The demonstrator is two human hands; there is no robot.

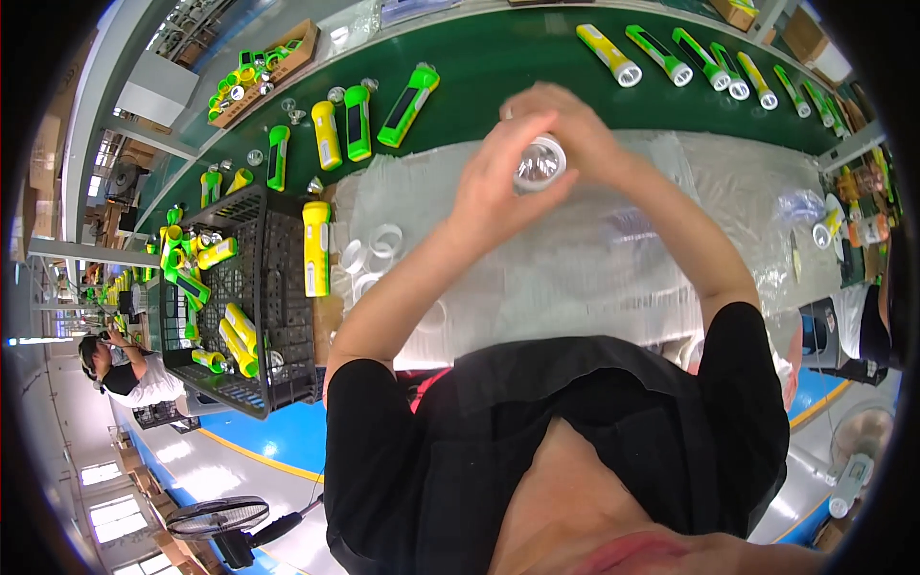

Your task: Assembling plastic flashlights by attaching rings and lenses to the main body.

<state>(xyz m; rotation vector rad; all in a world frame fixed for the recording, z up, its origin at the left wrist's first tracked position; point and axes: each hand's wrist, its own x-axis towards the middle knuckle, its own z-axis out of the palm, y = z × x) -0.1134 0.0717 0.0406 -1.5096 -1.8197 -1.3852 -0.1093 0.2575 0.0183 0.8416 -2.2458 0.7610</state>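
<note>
A flashlight point(540, 165) is between my two hands above the middle of the bench, its round clear lens and white rim facing me. My left hand point(494, 171) curls around the lens end, thumb beneath the rim. Behind it, my right hand point(575, 129) closes over the flashlight from the far side. The fingers hide the flashlight's body, so its colour cannot be made out. Under my forearms lies a work surface covered in clear plastic sheet point(565, 259). Several white rings point(386, 241) lie on it beside my left forearm.
At left stands a black crate point(264, 316) of yellow and green flashlights, with a yellow flashlight point(316, 249) beside it. Several more lie on the green belt point(498, 57) beyond, including a green flashlight point(409, 105). A cardboard box point(287, 62) of parts sits far left. Other people work on both sides.
</note>
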